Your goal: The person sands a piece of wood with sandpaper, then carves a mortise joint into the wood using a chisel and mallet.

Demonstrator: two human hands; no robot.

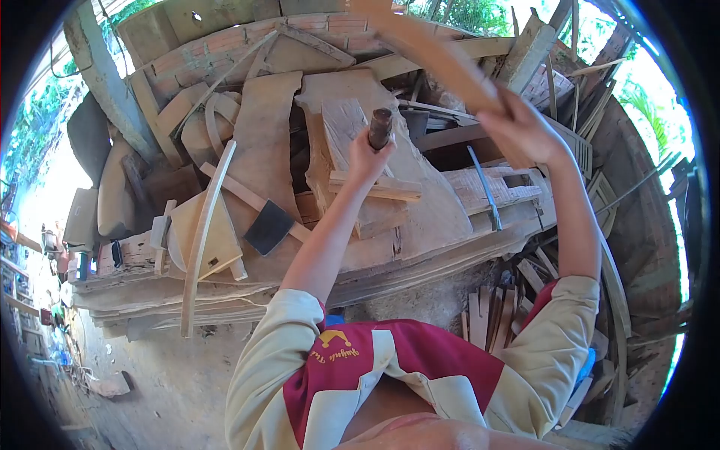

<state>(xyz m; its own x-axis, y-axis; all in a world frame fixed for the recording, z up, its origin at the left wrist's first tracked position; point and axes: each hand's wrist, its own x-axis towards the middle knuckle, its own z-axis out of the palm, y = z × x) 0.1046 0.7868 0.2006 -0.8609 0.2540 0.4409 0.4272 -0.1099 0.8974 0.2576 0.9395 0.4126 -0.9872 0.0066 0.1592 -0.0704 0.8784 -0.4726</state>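
Near the middle of the head view, my left hand (370,157) is closed round a dark, round-topped tool handle (380,126) that stands upright over a pale wood block (345,124). The tool's lower end is hidden by the hand. Up at the right, my right hand (525,129) grips a long, flat wooden piece (439,52), raised and blurred by motion. A smaller wooden strip (382,187) lies across the block, just below my left hand.
Large rough slabs (262,150) form the bench. On its left lie a black-headed mallet (268,226), a curved wooden strip (206,236) and a triangular board (217,225). A blue metal tool (486,187) rests at right. Wood offcuts (491,319) stand below the bench.
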